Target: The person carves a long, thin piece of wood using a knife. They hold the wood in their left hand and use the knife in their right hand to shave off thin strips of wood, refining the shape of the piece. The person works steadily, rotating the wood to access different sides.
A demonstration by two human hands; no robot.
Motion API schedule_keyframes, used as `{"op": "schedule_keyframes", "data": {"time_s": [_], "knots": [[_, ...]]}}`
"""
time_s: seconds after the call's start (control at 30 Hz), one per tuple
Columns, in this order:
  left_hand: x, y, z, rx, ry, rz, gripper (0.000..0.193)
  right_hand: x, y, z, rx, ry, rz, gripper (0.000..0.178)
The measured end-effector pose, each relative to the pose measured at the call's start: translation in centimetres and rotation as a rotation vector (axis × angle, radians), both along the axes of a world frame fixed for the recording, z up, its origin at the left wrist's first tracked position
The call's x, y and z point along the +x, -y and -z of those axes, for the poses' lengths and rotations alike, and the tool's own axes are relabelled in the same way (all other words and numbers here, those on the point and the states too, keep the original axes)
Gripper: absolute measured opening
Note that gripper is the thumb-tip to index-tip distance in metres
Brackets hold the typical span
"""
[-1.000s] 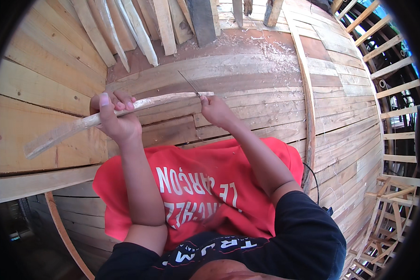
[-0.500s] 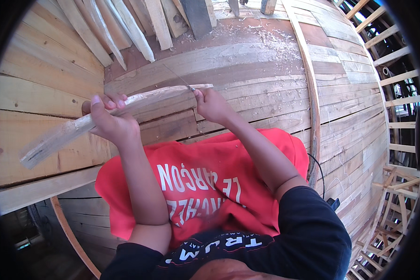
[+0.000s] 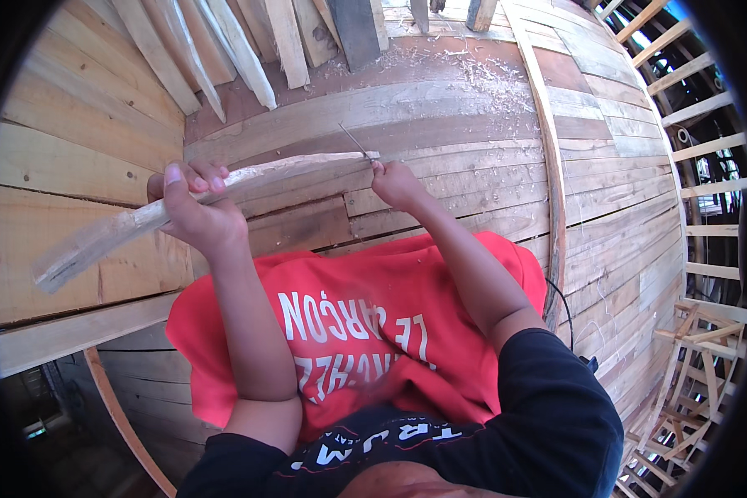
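A long, slightly curved strip of pale wood (image 3: 286, 168) slants across in front of me, its near left end close to the plank wall. My left hand (image 3: 201, 207) is wrapped round it left of its middle, thumb up. At the far right end of the strip, my right hand (image 3: 400, 186) grips a thin-bladed knife (image 3: 356, 141). The blade lies across the wood near its tip and points up and to the left; the handle is mostly hidden in my fist. Under my forearms a red cloth (image 3: 357, 332) with white lettering covers my lap.
Several rough wood strips (image 3: 286, 50) lean at the upper left beside the plank wall (image 3: 66, 166). Pale shavings (image 3: 490, 79) litter the plank floor (image 3: 448, 199). A long batten (image 3: 544, 124) crosses the floor at right. Slatted wooden frames (image 3: 701, 357) stand at the far right.
My right hand has slid the knife to the right along the wood strip, toward its far end. My left hand keeps its grip and has hardly moved.
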State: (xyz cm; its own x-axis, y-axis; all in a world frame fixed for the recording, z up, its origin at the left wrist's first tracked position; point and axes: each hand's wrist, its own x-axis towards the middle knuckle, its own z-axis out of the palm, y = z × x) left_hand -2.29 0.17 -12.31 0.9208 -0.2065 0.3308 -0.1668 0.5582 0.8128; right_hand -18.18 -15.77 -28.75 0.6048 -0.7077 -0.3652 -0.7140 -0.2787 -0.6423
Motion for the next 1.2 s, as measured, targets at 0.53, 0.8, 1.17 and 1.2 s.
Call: {"op": "schedule_keyframes", "data": {"time_s": [0.53, 0.8, 1.17, 1.2], "knots": [[1.6, -1.9, 1.9, -0.195, 0.174, 0.357, 0.022, 0.9, -4.0, -3.7, 0.046, 0.265, -0.033, 0.047], [2.5, -2.0, 2.3, -0.223, 0.181, 0.392, 0.019, 0.8, -3.3, -3.6, -0.057, 0.171, -0.081, 0.049], [2.0, -1.8, 1.8, -0.237, 0.222, 0.467, 0.017, 0.9, -3.1, -4.4, -0.003, 0.144, -0.073, 0.052], [1.7, -1.8, 1.8, -0.23, 0.223, 0.478, 0.017, 1.0, -3.6, -4.5, -0.006, 0.181, -0.074, 0.051]]}}
